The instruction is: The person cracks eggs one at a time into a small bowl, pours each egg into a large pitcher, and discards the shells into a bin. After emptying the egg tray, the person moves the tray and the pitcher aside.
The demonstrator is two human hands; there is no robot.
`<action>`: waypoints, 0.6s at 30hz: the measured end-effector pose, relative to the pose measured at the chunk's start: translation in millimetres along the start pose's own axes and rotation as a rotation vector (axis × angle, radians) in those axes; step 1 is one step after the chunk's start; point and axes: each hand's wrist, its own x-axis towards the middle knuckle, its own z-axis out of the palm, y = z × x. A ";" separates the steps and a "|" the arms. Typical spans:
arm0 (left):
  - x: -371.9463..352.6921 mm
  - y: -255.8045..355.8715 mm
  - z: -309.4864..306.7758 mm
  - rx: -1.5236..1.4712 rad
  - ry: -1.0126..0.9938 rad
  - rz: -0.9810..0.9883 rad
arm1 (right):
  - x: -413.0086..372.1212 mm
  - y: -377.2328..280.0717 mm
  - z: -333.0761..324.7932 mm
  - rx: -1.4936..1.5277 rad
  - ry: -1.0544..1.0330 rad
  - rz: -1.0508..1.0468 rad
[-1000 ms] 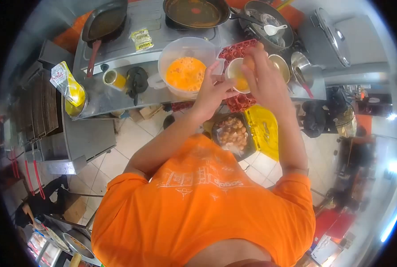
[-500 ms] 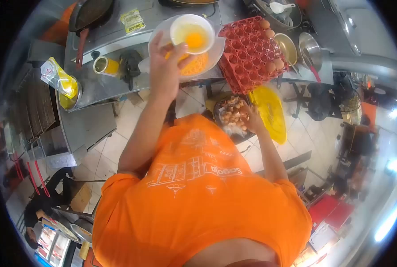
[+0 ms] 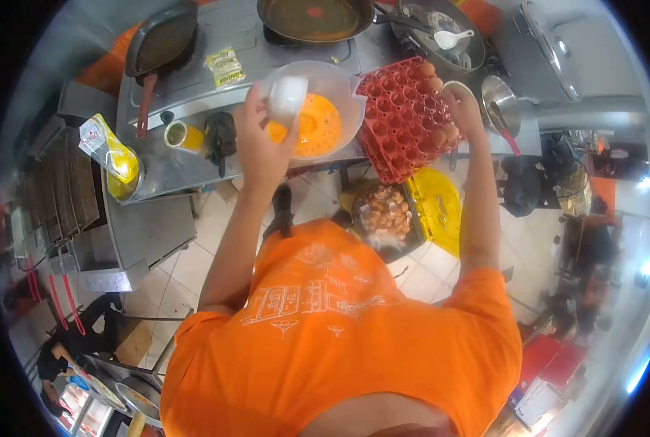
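My left hand point(image 3: 266, 142) holds a small white bowl point(image 3: 288, 97), tipped over a large translucent bowl point(image 3: 350, 109) with orange-yellow egg point(image 3: 317, 131) in it. Right of that bowl lies a stack of red egg trays point(image 3: 392, 109), with several brown eggs point(image 3: 438, 138) along its right side. My right hand point(image 3: 465, 109) is at the small round bowl point(image 3: 457, 89) beside the trays, fingers bent; what they hold, if anything, is hidden. Below the trays, an open bin point(image 3: 387, 211) holds many eggshells.
A dark pan point(image 3: 317, 18) and a grill pan point(image 3: 163, 44) sit on the stove. A yellow jar point(image 3: 185, 136), a seasoning packet point(image 3: 225, 67) and a metal bowl point(image 3: 501, 102) are on the counter. A yellow lid point(image 3: 438, 207) stands by the bin. Another person point(image 3: 55, 364) is at lower left.
My left hand has tipped the small white bowl, whose yolk was visible before. My right hand has moved from the shell bin up to the right side of the trays.
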 end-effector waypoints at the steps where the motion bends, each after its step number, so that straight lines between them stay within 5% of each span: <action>1: -1.0 -5.0 0.1 0.064 -0.007 0.020 | 22.2 7.9 10.8 0.000 0.004 -0.014; 4: -2.2 -3.6 -2.1 0.110 -0.024 0.030 | 71.1 29.9 44.8 -0.179 0.123 0.055; 11: -2.1 3.0 -14.5 -0.063 0.034 -0.045 | 88.6 3.4 54.6 -0.497 0.002 0.001; 13: -0.7 1.2 -17.6 -0.129 0.055 -0.086 | 84.0 1.6 56.8 0.021 0.314 -0.031; 14: 0.8 -0.8 -19.4 -0.125 0.064 -0.091 | 77.9 -3.4 59.2 0.024 0.307 -0.039; 16: 2.3 -3.8 -19.8 -0.267 0.061 -0.125 | 44.9 -50.1 50.0 1.078 0.224 0.080; 18: 3.0 -2.1 -16.2 -0.320 0.073 -0.155 | -4.3 -125.2 34.6 0.971 -0.020 0.199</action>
